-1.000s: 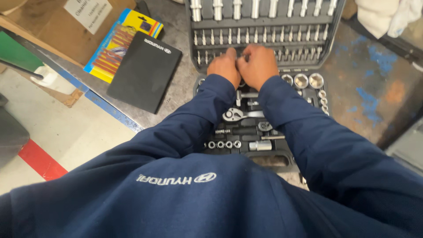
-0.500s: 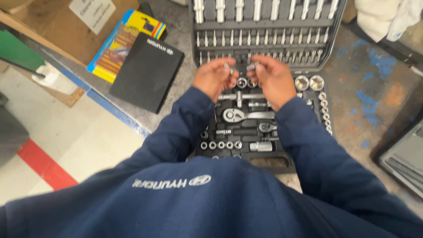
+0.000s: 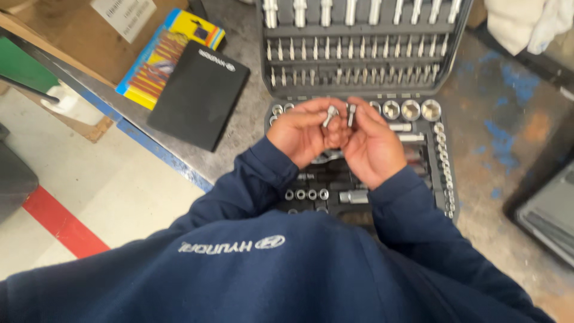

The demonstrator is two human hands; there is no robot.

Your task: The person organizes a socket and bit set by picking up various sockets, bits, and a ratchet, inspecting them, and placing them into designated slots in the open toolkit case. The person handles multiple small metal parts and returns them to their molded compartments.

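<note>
An open socket set case (image 3: 445, 173) lies on the worn workbench in front of me, its lid raised at the back with rows of bits and sockets. My left hand (image 3: 302, 134) pinches a small metal socket bit (image 3: 330, 114) between its fingertips. My right hand (image 3: 375, 146) holds a second small metal bit (image 3: 351, 113) upright right beside it. Both hands hover together over the upper part of the case's tray, palms turned toward me. My dark blue sleeves cover much of the tray's lower part.
A flat black pouch (image 3: 197, 96) lies left of the case, overlapping a yellow and blue package (image 3: 156, 57). Cardboard (image 3: 72, 36) sits at the far left. White cloth (image 3: 520, 21) is at the top right. A red floor stripe (image 3: 60, 221) runs below the bench edge.
Both hands have come back from the lid's bit rows toward me, over the tray, and turned palm-up. Each now shows a small metal bit between its fingers.
</note>
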